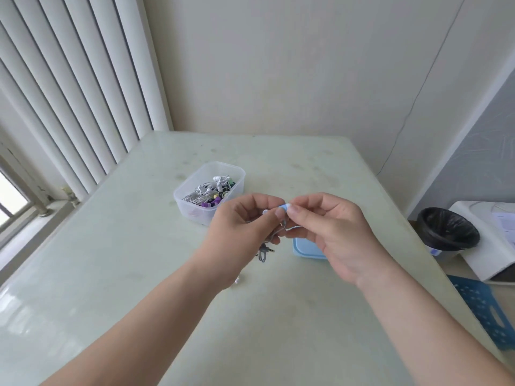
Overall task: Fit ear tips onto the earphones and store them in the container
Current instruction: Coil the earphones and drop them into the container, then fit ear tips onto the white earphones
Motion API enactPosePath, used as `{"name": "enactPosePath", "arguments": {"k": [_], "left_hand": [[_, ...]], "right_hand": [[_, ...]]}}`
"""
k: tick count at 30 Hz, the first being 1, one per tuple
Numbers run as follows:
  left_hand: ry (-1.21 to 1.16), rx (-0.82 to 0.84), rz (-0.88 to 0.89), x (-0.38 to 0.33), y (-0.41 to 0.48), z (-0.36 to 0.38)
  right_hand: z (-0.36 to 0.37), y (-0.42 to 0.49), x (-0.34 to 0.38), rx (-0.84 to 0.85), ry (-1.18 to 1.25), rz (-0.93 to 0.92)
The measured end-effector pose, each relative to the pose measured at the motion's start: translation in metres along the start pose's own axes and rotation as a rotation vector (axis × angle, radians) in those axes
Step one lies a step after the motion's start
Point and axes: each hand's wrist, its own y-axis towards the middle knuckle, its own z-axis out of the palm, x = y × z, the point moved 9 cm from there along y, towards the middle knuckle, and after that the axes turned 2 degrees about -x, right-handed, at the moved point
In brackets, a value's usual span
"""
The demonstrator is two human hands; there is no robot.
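Ear tip: a pale blue ear tip point(282, 208) is held up above the table, between the two hands; it is pinched from the right and meets the fingertips on the left.
Earphone: a white earphone point(265, 212) peeps out between the fingers just beside the ear tip; whether the tip is seated on it cannot be told.
Cable: a grey cable point(262, 253) hangs bunched below the same fingers, a plug showing at its side.
Left hand: the left hand point(242, 227) has its fingers curled round the earphone and the top of the cable.
Right hand: the right hand point(328, 227) pinches the ear tip between thumb and forefinger; the other fingers are loosely bent.
Container: a clear container point(207, 215) stands lidless on the table beyond the left hand; white earphones and purple, green and yellow tips lie tangled inside.
Lid: a pale blue lid point(306, 250) lies flat, partly hidden under the right hand.
Table: a glossy pale green table point(111, 274).
Around: a black-lined bin point(448, 232) and a blue stool point(485, 307) at the right; white vertical blinds point(69, 79) at the left.
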Motion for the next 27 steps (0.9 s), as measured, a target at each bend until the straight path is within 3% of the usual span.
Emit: {"name": "enactPosePath", "arguments": {"k": [9, 15, 19, 27], "left_hand": [[0.18, -0.005, 0.039, -0.02, -0.006, -0.02], [0.094, 0.088, -0.079, -0.014, 0.0, -0.028], [0.009, 0.133, -0.166, -0.006, 0.007, -0.038], [0.085, -0.098, -0.155, -0.009, 0.06, -0.095]], "right_hand": [[0.019, 0.002, 0.009, 0.097, -0.051, 0.08], [0.034, 0.009, 0.028, 0.14, -0.361, -0.187], [0.046, 0.018, 0.022, 0.184, -0.484, -0.225], [0.07, 0.08, -0.003, 0.13, -0.412, -0.092]]}}
